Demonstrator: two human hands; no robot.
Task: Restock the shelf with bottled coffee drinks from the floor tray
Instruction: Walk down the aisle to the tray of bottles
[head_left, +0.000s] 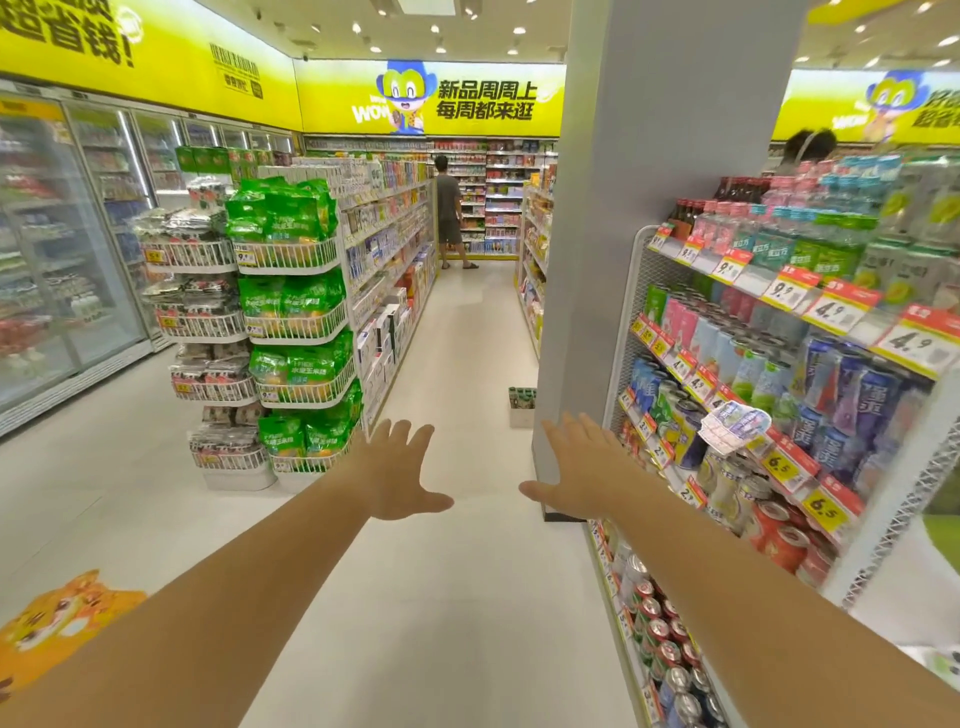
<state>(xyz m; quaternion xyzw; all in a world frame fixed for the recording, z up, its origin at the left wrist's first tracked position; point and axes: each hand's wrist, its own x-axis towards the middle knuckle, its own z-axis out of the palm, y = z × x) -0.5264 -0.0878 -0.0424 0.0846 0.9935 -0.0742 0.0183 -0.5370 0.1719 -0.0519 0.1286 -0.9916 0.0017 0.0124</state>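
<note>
A small tray of bottled drinks (521, 406) sits on the floor ahead, just left of the grey pillar (649, 218); its bottles have dark caps. My left hand (397, 470) and my right hand (582, 470) are stretched forward at waist height, palms down, fingers spread, both holding nothing. The tray lies well beyond both hands, between them and slightly right. A drinks shelf (779, 364) with cans, bottles and red-and-yellow price tags runs along my right side, close to my right forearm.
A wire rack of green snack bags (296, 332) stands at the left of the aisle, with glass-door fridges (62, 249) further left. A person (450, 213) stands at the far end of the aisle. An orange cat sticker (62, 623) marks the floor.
</note>
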